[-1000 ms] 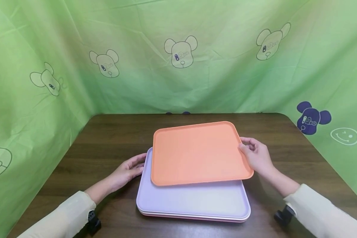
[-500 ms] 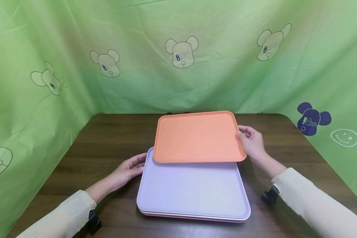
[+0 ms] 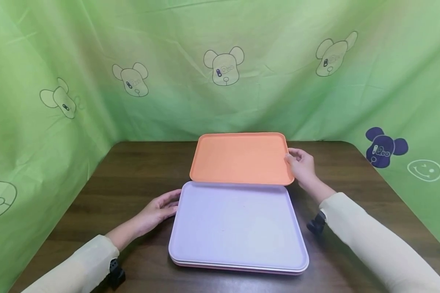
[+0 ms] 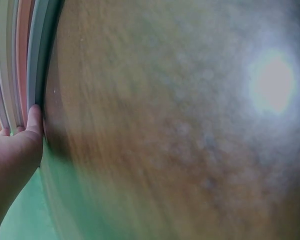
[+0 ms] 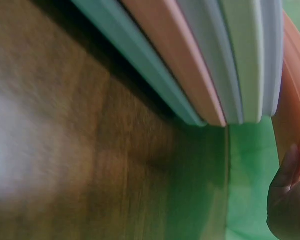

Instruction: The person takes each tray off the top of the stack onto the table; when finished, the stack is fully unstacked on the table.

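Observation:
My right hand (image 3: pixel 302 166) pinches the right edge of an orange tray (image 3: pixel 242 158), thumb on top and fingers behind. That tray is beyond the far rim of a stack of trays, its near edge overlapping the rim in the head view. On top of the stack lies a lavender tray (image 3: pixel 238 230). My left hand (image 3: pixel 157 212) rests against the stack's left side, fingers loosely extended and fingertips at the tray edges. Seen from the right wrist, the stack's layers include a teal tray (image 5: pixel 140 60) at the bottom, a salmon tray (image 5: pixel 177 55) and a pale green tray (image 5: pixel 246 60).
The stack sits near the front middle of a dark wooden table (image 3: pixel 139 162). A green curtain (image 3: pixel 168 106) printed with bear heads hangs behind it and along both sides. Each wrist carries a small black device (image 3: pixel 115 274) under the light sleeve.
My right hand has moved the orange tray away from me, off the lavender tray toward the table's far edge, uncovering the lavender surface. The left hand has stayed in place.

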Demonstrator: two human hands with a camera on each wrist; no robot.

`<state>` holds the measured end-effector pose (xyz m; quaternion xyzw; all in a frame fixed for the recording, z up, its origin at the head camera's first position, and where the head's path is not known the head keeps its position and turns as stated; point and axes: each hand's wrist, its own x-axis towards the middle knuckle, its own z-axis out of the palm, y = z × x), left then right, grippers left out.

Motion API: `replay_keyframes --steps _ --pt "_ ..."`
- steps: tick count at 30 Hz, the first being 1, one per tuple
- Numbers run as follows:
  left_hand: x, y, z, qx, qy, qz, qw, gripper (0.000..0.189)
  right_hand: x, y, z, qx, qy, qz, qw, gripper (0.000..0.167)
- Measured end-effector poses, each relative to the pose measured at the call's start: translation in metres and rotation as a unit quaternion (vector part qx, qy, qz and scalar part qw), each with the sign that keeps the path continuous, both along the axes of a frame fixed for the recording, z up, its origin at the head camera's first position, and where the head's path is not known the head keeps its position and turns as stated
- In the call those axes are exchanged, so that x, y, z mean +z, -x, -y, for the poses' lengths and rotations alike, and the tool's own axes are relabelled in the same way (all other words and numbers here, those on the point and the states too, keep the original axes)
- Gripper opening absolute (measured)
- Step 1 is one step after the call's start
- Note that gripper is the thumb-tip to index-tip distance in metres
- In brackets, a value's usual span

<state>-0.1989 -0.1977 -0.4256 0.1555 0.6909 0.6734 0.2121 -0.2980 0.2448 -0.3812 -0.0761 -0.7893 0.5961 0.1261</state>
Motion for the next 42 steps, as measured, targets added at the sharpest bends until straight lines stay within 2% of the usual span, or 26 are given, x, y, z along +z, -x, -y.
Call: replay_keyframes --steps 6,8,11,21,30,34,42 --pt "-0.001 0.000 0.001 0.004 0.004 0.004 1.0000 0.065 -0.009 0.016 -0.001 0.015 0.013 -0.028 0.9994 0.037" --pt "0.000 0.000 0.001 0.006 0.006 0.007 0.9999 0.065 -0.012 0.019 -0.001 0.019 0.029 -0.036 0.9987 0.034" --pt "-0.001 -0.001 0.001 0.007 0.008 0.007 0.9999 0.065 -0.018 0.023 -0.001 0.022 0.021 -0.034 0.9989 0.033" --pt "-0.001 -0.003 0.000 0.008 0.013 0.005 0.9999 0.065 -0.027 0.033 -0.006 0.017 -0.050 0.008 0.9986 0.036" --pt "-0.001 -0.002 0.000 0.005 0.022 0.002 0.9997 0.065 -0.036 0.036 -0.009 0.024 -0.071 0.015 0.9971 0.037" --pt "0.000 -0.002 0.000 0.001 0.026 -0.002 0.9997 0.065 -0.037 0.037 -0.010 0.043 -0.067 0.020 0.9966 0.039" --pt "0.001 -0.001 0.000 0.004 0.029 -0.001 0.9996 0.064 -0.037 0.040 -0.015 0.100 -0.077 0.062 0.9901 0.048"
